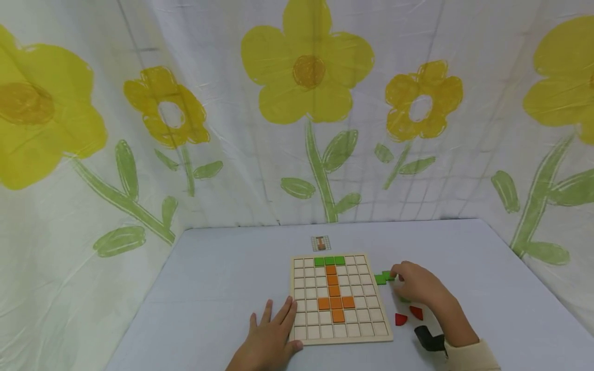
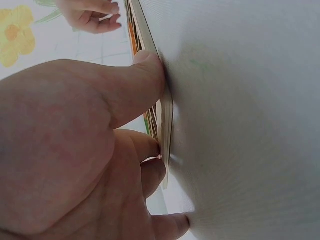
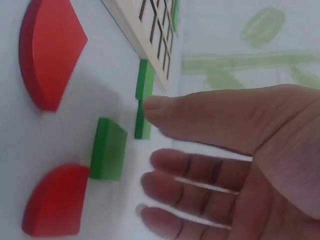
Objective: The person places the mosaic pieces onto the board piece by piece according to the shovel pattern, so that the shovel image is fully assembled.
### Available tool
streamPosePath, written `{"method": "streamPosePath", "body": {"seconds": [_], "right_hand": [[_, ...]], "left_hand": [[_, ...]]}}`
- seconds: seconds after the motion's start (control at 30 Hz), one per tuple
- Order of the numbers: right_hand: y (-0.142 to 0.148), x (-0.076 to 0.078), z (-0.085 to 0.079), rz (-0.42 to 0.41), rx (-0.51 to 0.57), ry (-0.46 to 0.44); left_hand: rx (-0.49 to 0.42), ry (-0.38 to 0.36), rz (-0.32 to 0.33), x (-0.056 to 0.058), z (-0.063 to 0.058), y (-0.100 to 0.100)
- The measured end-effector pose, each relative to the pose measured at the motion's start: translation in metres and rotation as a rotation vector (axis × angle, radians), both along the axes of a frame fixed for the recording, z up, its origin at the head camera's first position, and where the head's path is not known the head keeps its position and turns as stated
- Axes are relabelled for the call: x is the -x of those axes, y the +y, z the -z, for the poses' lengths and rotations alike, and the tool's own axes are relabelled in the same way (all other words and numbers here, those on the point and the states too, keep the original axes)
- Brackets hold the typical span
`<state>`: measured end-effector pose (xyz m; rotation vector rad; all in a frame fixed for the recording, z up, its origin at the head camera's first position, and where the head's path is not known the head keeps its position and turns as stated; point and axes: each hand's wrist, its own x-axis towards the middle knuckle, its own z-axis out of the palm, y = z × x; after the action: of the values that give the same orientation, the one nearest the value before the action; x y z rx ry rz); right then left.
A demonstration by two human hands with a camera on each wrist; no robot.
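A pale wooden grid board [image 1: 364, 331] lies on the table, with a row of green square tiles [image 1: 329, 260] in its top row and orange tiles [image 1: 334, 291] in a column with a short crossbar. Along the board's left edge rests my left hand [image 1: 271, 335], fingers spread, thumb [image 2: 142, 75] against the near-left part of the rim. My right hand [image 1: 417, 282] reaches to loose green tiles [image 1: 380, 280] right of the board. Its thumb tip [image 3: 159, 107] overlaps one of them in the right wrist view; the index finger is hidden there, the other fingers loosely extended.
Another green tile [image 3: 109, 150] lies under the right hand, near two red quarter-round pieces [image 1: 401, 319]. Beyond the board sits a small pattern card [image 1: 320, 243]. A black device [image 1: 429, 339] is at the right wrist. A flowered curtain [image 1: 260, 154] hangs behind the table.
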<state>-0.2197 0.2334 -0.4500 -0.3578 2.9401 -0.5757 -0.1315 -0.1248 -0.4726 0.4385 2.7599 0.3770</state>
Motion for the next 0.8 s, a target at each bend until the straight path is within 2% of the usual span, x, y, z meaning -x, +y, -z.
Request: {"method": "streamPosePath", "body": {"seconds": [0.13, 0.27, 0.8], "right_hand": [[0.009, 0.001, -0.001, 0.040, -0.056, -0.093], [0.008, 0.000, 0.000, 0.054, -0.083, -0.132], [-0.011, -0.006, -0.002, -0.023, -0.019, -0.067]], "left_hand": [[0.000, 0.001, -0.003, 0.001, 0.000, 0.000], [0.002, -0.003, -0.006, 0.001, -0.001, 0.000], [0.007, -0.003, -0.008, 0.001, 0.001, 0.000]]}}
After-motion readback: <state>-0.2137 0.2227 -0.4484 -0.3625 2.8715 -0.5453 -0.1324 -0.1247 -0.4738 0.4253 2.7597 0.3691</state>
